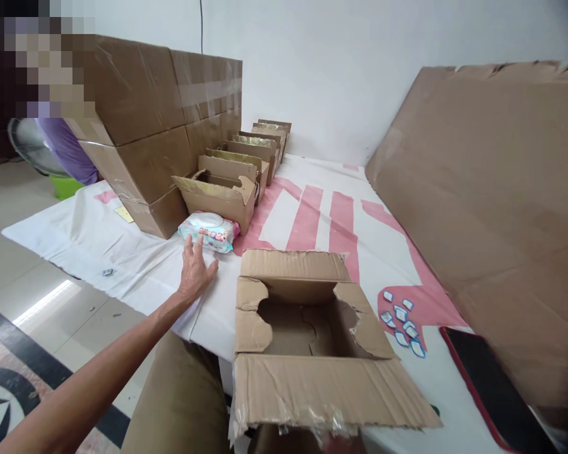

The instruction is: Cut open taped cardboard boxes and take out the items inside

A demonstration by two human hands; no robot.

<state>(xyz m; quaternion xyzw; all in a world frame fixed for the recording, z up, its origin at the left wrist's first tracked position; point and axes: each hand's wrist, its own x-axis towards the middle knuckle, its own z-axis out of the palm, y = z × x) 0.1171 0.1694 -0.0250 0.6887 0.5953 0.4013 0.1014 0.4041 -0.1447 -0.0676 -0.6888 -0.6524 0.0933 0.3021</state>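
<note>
My left hand (pixel 196 270) reaches over the near edge of the white cloth, fingers spread and nothing held. Its fingertips are at the near side of a pack of wet wipes (pixel 211 232) with a white lid; whether they touch it I cannot tell. To the right of this hand, an opened cardboard box (pixel 307 384) stands close to me, its flaps folded outward. The box's visible inside is bare cardboard. My right hand does not show.
Behind the wipes, a row of opened cardboard boxes (pixel 222 195) runs toward the wall beside stacked taped cartons (pixel 142 126). Small white-and-blue pieces (pixel 400 313) and a red-edged phone (pixel 495 384) lie right. A large cardboard sheet (pixel 497 208) leans there. Another person's purple clothing (pixel 69 145) shows left.
</note>
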